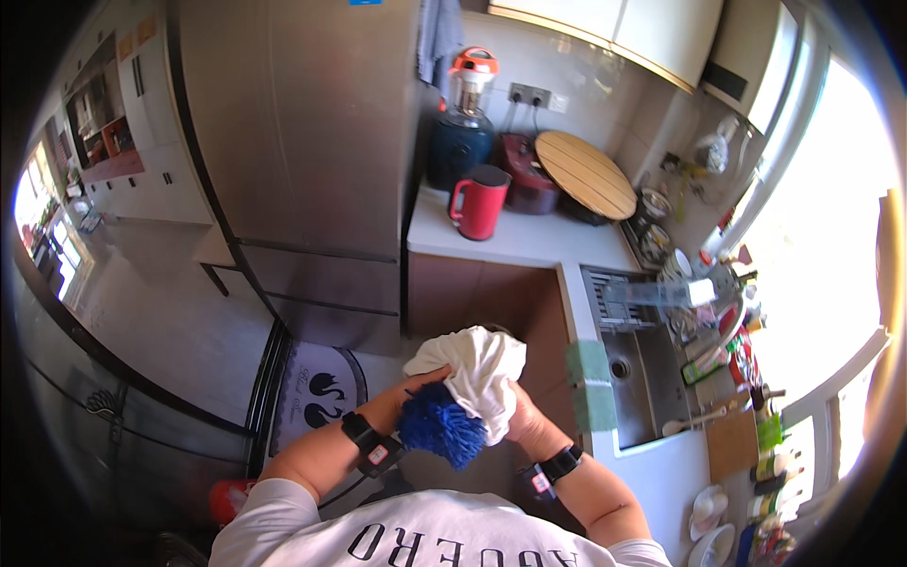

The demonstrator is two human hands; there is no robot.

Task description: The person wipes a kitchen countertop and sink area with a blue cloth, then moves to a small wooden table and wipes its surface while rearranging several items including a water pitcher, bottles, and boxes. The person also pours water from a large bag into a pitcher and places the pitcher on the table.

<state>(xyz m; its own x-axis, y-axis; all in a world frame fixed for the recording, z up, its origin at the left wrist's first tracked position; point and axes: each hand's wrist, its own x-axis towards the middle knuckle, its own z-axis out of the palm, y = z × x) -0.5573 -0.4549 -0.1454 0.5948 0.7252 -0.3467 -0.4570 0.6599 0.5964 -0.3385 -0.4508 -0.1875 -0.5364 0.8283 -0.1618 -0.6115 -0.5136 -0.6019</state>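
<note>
A bunched white cloth (482,368) is held up in front of my body between both hands. My left hand (425,380) grips its left side, with most of the fingers hidden in the folds. On the other side, my right hand (524,414) holds the cloth's lower right edge. A blue shaggy chenille piece (443,425) hangs just below the cloth, against my left hand. Whether that hand also grips it or it is attached to the cloth cannot be made out.
To my right, a green cloth (590,386) drapes over the counter edge beside a steel sink (666,375). A red kettle (483,204) and a round wooden board (587,173) are on the far counter. The refrigerator (319,142) stands ahead left, near a floor mat (315,383).
</note>
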